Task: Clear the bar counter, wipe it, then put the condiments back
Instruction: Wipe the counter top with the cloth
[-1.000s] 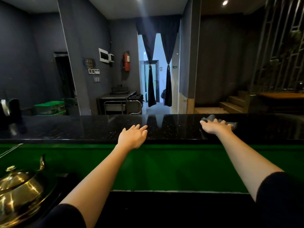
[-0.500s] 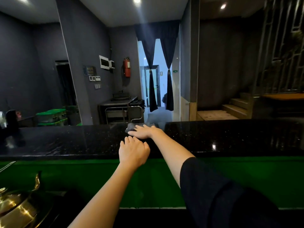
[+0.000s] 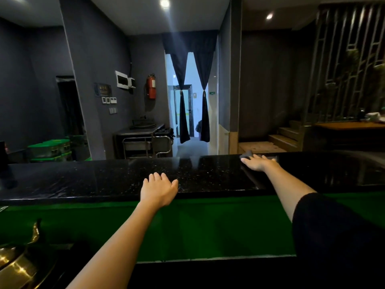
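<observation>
A long black speckled bar counter point(image 3: 100, 180) runs across the view, glossy and wet-looking. My right hand point(image 3: 259, 163) lies flat on a dark grey cloth point(image 3: 246, 154) near the counter's far edge, right of centre; only the cloth's corners show past the fingers. My left hand point(image 3: 158, 189) rests palm down on the counter's near edge at centre, fingers together, holding nothing. No condiments are in view.
A green panel point(image 3: 208, 226) drops below the counter's near edge. A brass pot lid point(image 3: 14, 265) sits at the lower left. A dark object point(image 3: 3, 155) stands at the counter's far left end. Beyond the counter are a steel trolley point(image 3: 145, 140) and green bins point(image 3: 50, 150).
My right hand has slid the cloth from the counter's centre back out to the right along the far edge. My left hand stays on the near edge.
</observation>
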